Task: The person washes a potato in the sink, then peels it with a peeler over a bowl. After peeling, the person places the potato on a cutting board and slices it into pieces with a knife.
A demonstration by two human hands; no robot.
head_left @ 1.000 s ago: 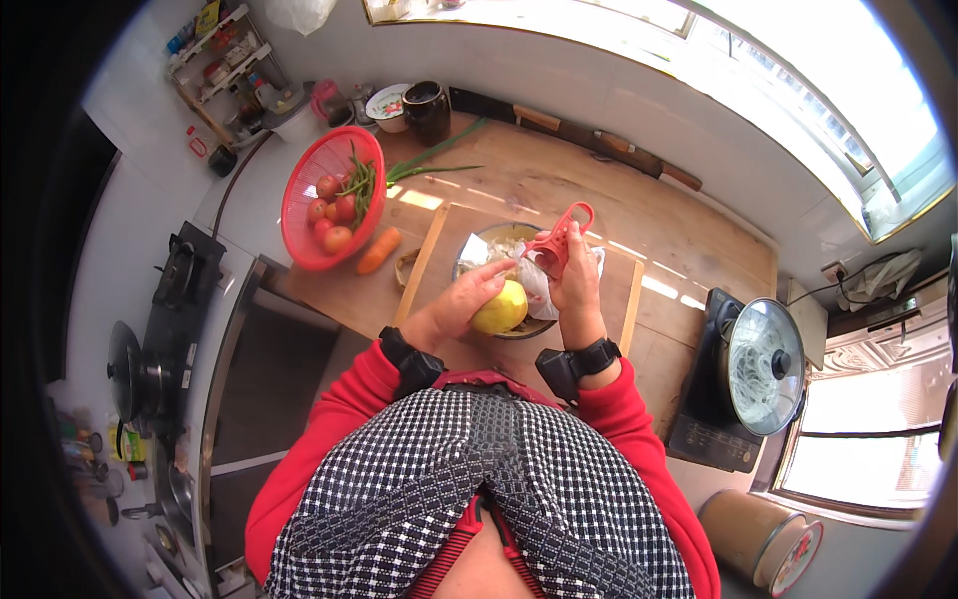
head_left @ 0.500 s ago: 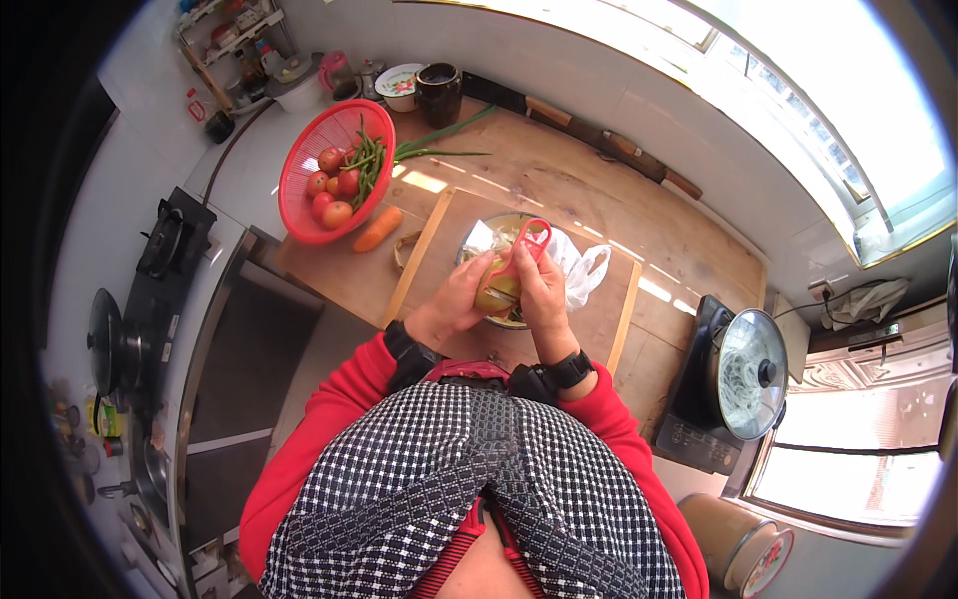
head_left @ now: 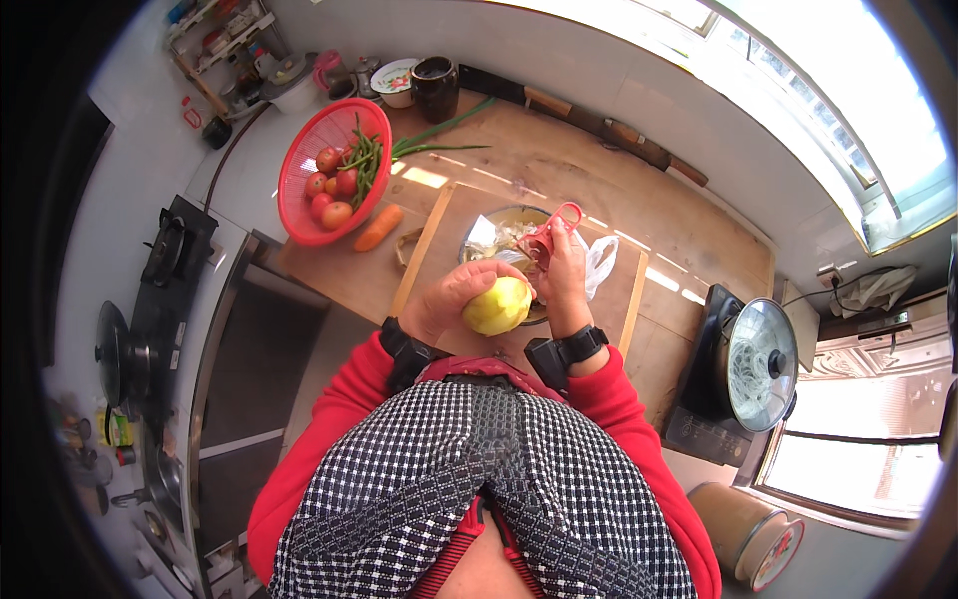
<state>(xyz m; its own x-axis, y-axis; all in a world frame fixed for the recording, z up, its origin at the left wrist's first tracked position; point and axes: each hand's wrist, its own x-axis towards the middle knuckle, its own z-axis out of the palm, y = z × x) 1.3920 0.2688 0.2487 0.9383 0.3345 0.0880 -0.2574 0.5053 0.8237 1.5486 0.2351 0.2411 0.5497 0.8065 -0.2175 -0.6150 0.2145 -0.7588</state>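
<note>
My left hand (head_left: 449, 298) is closed around a mostly peeled yellow potato (head_left: 497, 307), holding it over the near edge of a bowl. In my right hand (head_left: 567, 280) is a red peeler (head_left: 570, 213), its looped handle sticking up past my fingers, a little apart from the potato. Beneath both hands stands the wide bowl (head_left: 521, 211), with pale peelings (head_left: 491, 238) in it. A white plastic bag (head_left: 602, 262) lies at the bowl's right side. The bowl's near part is hidden by my hands and the potato.
On the wooden table, a red basket (head_left: 289, 190) of tomatoes and green beans stands at the far left, beside a carrot (head_left: 378, 228) and green onions (head_left: 444, 132). A glass-lidded pan (head_left: 753, 364) sits on a cooktop at right. A dark jar (head_left: 436, 90) stands at the back.
My right hand with the peeler has moved right, away from the potato. The left hand has turned and come slightly nearer, showing more of the potato's peeled yellow surface.
</note>
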